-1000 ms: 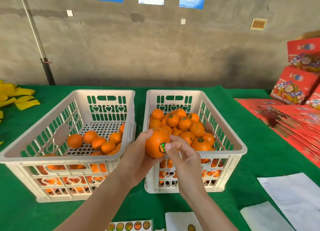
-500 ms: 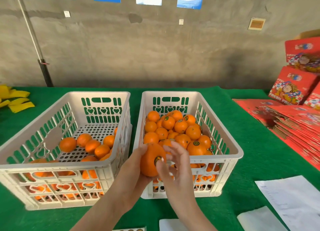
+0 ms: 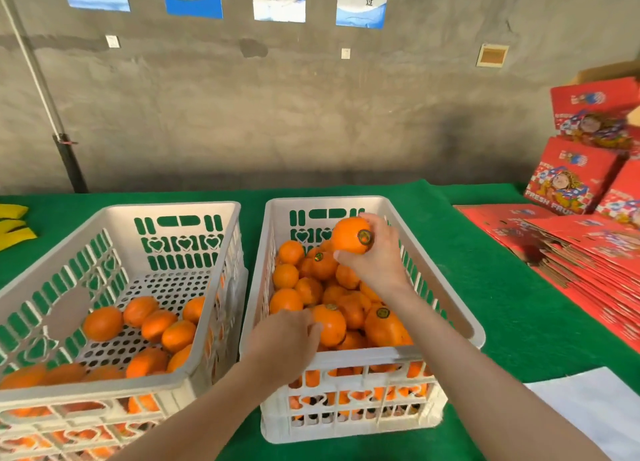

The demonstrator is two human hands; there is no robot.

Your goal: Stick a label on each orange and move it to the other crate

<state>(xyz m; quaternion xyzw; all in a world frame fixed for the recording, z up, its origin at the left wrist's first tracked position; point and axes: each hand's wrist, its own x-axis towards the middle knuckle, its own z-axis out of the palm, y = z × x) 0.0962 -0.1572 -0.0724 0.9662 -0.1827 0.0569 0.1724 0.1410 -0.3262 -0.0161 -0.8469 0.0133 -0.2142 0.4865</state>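
Two white plastic crates stand side by side on green cloth. The left crate holds several unlabelled oranges. The right crate is piled with oranges, some showing round stickers. My right hand grips a labelled orange above the far part of that pile, with its label facing me. My left hand hangs over the right crate's near-left corner with relaxed fingers, its fingertips at an orange, and holds nothing.
Red fruit boxes stand at the far right, with flat red cartons stacked in front of them. White paper lies at the near right. Yellow items lie at the far left. A black pole leans against the grey wall.
The labelled orange passed from my left hand to my right, which carried it forward over the right crate. My left hand dropped to the crate's near-left corner.
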